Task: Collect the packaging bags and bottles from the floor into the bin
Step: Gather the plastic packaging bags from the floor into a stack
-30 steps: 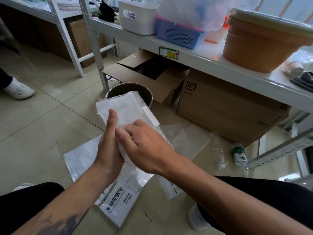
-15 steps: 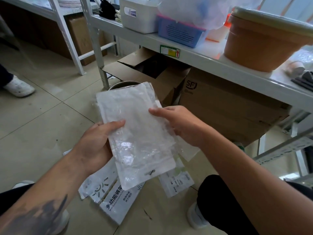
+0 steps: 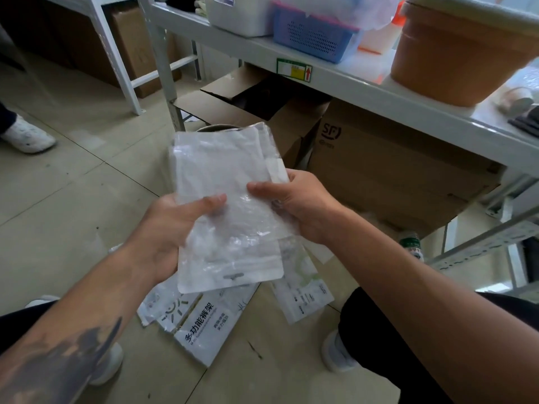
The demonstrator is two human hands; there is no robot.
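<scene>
I hold a stack of clear plastic packaging bags (image 3: 227, 205) upright in front of me. My left hand (image 3: 172, 228) grips their left edge with the thumb on the front. My right hand (image 3: 300, 205) grips the right edge. Just behind the bags' top edge only a sliver of the round metal bin (image 3: 213, 128) shows. More printed packaging bags (image 3: 210, 322) lie on the floor below my hands, and another one (image 3: 303, 293) lies beside my right knee. A clear bottle with a green label (image 3: 411, 246) lies on the floor past my right forearm.
A white metal shelf (image 3: 364, 83) stands ahead with a blue basket (image 3: 312, 36), a white bin and an orange tub (image 3: 460, 51) on it. Cardboard boxes (image 3: 393, 176) sit beneath it. Another person's white shoe (image 3: 26, 138) is at the left edge.
A second ago both hands pressed the bags together low over the floor pile. Since then I have lifted the stack up and toward the bin, with one hand at each side.
</scene>
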